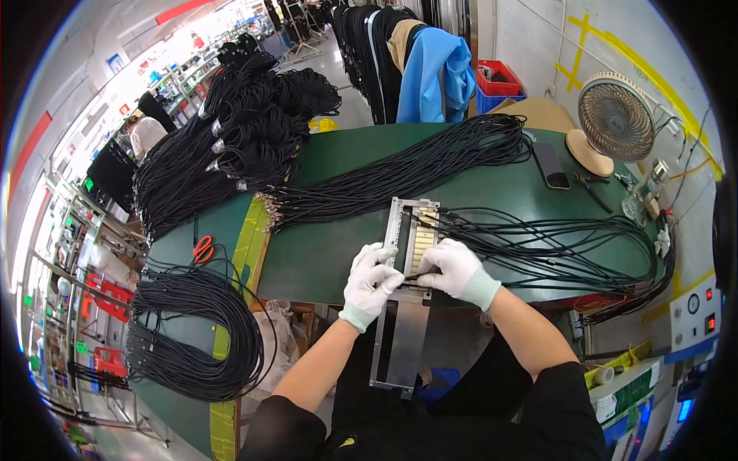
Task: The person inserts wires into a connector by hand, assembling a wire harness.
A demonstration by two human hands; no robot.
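Note:
White gloves cover both my hands, which meet over a long metal fixture (405,346) at the table's front edge. With its fingers pinched, my left hand (372,282) holds the end of a black cable (413,277). My right hand (455,270) grips that cable just to the right, thumb and fingers closed. A row of pale yellow slots (423,242) runs along the fixture beyond my hands, and a few cable ends sit at its far end. From there black cables (538,238) loop away to the right across the green table. My fingers partly hide the cable's tip.
Long black cable bundles (400,173) lie across the table (323,261), with a large pile (246,115) at the far left. A coiled bundle (200,330) and orange-handled scissors (203,250) are at the left. A phone (550,166), pliers (596,194) and a fan (616,117) stand at the right.

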